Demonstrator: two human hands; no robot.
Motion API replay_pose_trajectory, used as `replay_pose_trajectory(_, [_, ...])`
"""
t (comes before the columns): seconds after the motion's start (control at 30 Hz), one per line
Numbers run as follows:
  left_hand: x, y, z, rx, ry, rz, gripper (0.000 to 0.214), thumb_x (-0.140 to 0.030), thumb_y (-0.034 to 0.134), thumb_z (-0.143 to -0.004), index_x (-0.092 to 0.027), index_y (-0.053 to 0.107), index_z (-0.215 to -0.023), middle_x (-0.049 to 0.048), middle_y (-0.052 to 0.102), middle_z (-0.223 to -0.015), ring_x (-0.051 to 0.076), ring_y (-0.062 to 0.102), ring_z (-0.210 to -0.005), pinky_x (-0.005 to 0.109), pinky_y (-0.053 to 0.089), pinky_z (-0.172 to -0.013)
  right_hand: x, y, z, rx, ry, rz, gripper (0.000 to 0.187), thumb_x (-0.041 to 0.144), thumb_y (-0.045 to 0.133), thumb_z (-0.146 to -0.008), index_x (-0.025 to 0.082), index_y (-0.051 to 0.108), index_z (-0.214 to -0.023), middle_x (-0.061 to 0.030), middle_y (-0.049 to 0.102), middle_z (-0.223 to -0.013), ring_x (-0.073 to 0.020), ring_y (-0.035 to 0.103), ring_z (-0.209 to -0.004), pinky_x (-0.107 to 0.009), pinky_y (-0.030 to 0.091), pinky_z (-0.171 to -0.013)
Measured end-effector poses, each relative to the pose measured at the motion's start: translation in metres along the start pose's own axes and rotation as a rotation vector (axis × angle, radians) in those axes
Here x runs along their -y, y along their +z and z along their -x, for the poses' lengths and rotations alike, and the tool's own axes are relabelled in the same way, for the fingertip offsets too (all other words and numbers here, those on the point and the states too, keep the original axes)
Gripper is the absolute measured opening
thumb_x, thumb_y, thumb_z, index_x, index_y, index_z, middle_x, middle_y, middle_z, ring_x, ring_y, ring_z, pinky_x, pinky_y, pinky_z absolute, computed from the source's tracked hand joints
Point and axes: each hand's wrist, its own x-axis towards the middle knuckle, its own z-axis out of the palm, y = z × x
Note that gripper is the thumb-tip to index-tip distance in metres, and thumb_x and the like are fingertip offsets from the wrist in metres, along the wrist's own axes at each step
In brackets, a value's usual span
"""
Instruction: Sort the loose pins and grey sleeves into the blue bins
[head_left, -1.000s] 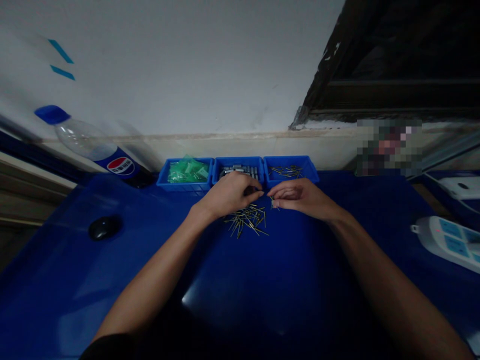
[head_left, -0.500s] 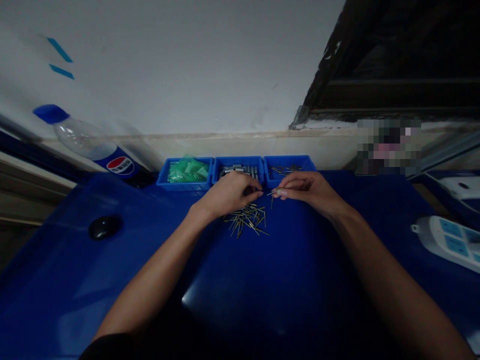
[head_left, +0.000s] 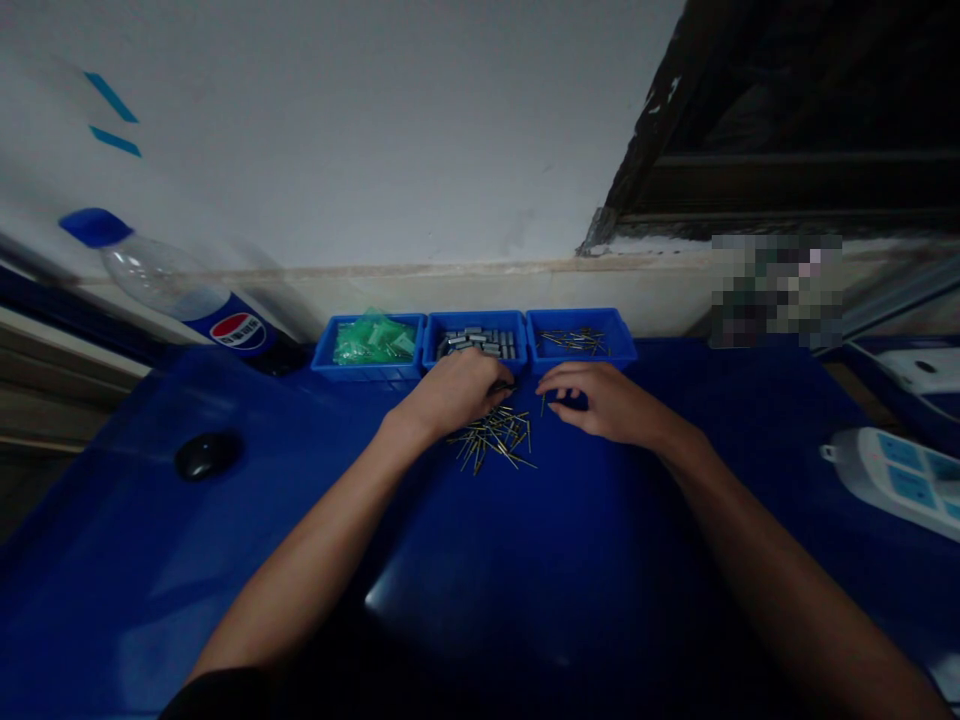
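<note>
A loose pile of thin brass-coloured pins lies on the blue table. My left hand rests just above the pile, with its fingers curled and pinched together at the tips near a small dark item that I cannot make out. My right hand hovers palm down to the right of the pile, fingers arched and apart, holding nothing visible. One stray pin lies just left of its fingertips.
Three small blue bins stand in a row behind my hands: one with green bags, one with grey metal pieces, one with pins. A Pepsi bottle lies at the left. A black mouse and a white power strip flank the table.
My right hand lifted a pin toward the right bin, then came back down to the table without it. The left hand stayed over the pile.
</note>
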Motion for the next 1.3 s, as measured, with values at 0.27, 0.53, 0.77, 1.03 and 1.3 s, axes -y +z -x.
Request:
replay_pose_trajectory(0.27, [-0.002,-0.003,-0.001,0.027,0.011,0.030,0.024,-0.021,0.060,-0.096,-0.017,0.079,-0.110,0.0115,0.079,-0.098,0.025,0.074,-0.097,0.039,0.055,-0.088,-0.020,0.007,0.000,0.058,0.045,0.036,0.013,0.016,0.063,-0.084,0.019,0.075,-0.089,-0.0056,0.070,-0.079,-0.0189,0.064,-0.068,-0.036,0.051,-0.065])
replay_pose_trajectory(0.53, [-0.008,0.004,-0.005,0.039,0.108,0.084,0.025,-0.028,0.064,-0.100,-0.016,0.078,-0.117,0.0114,0.080,-0.104,0.024,0.076,-0.098,0.037,0.056,-0.089,-0.008,0.004,0.000,0.007,0.074,-0.091,0.007,0.018,0.066,-0.079,0.022,0.061,-0.081,0.0019,0.066,-0.065,-0.0159,0.064,-0.060,-0.030,0.048,-0.059])
replay_pose_trajectory(0.77, [-0.014,0.005,-0.006,-0.013,0.184,0.075,0.021,-0.020,0.058,-0.102,-0.016,0.079,-0.100,0.0094,0.079,-0.095,0.021,0.074,-0.086,0.034,0.054,-0.079,0.020,-0.010,0.001,-0.115,-0.032,-0.062,0.010,0.019,0.069,-0.083,0.024,0.061,-0.084,0.0013,0.070,-0.077,-0.0167,0.068,-0.069,-0.032,0.053,-0.064])
replay_pose_trajectory(1.03, [-0.010,-0.013,-0.002,-0.172,0.180,0.094,0.014,-0.018,0.064,-0.094,-0.016,0.077,-0.091,0.0051,0.077,-0.086,0.018,0.071,-0.079,0.032,0.051,-0.075,0.019,-0.012,0.001,-0.258,0.068,-0.359,0.008,0.033,0.078,-0.084,0.026,0.079,-0.089,-0.0017,0.081,-0.089,-0.0215,0.077,-0.081,-0.040,0.064,-0.082])
replay_pose_trajectory(1.3, [-0.009,-0.010,-0.002,-0.103,0.054,-0.048,0.017,-0.026,0.065,-0.097,-0.016,0.079,-0.100,0.0089,0.078,-0.093,0.022,0.074,-0.087,0.034,0.054,-0.080,0.018,-0.012,-0.001,-0.396,0.140,-0.446,0.010,0.031,0.081,-0.083,0.026,0.082,-0.091,-0.0033,0.083,-0.088,-0.0232,0.080,-0.081,-0.042,0.066,-0.083])
